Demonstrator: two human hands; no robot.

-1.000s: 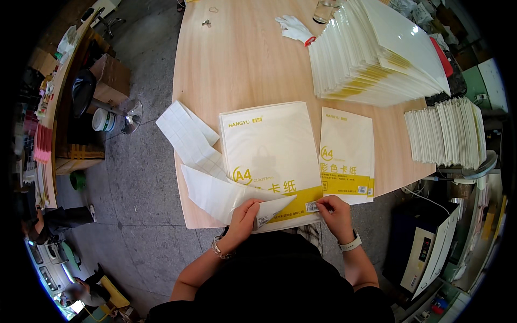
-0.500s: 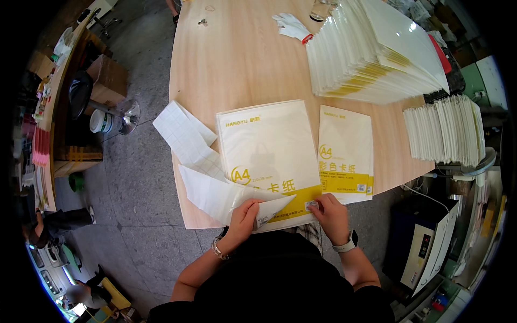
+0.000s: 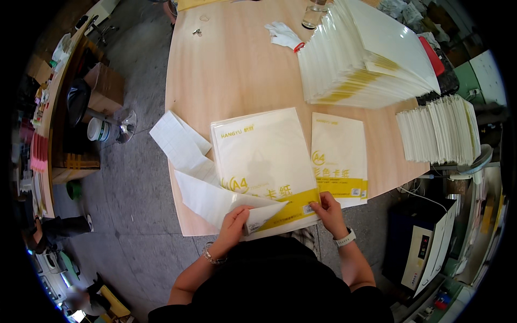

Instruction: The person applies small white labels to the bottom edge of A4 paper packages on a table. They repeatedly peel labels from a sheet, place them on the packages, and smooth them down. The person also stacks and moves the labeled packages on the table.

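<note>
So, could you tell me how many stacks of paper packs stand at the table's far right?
2: a large fanned stack at the far right corner, and a smaller stack at the right edge; more may be hidden.

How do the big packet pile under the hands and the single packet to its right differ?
The big packet pile is wider and several thick; the single packet is narrower and lies alone. The right hand presses the pile's yellow band and the left hand holds a label sheet beside it; the single packet is untouched. Both are white with a yellow bottom band.
</note>
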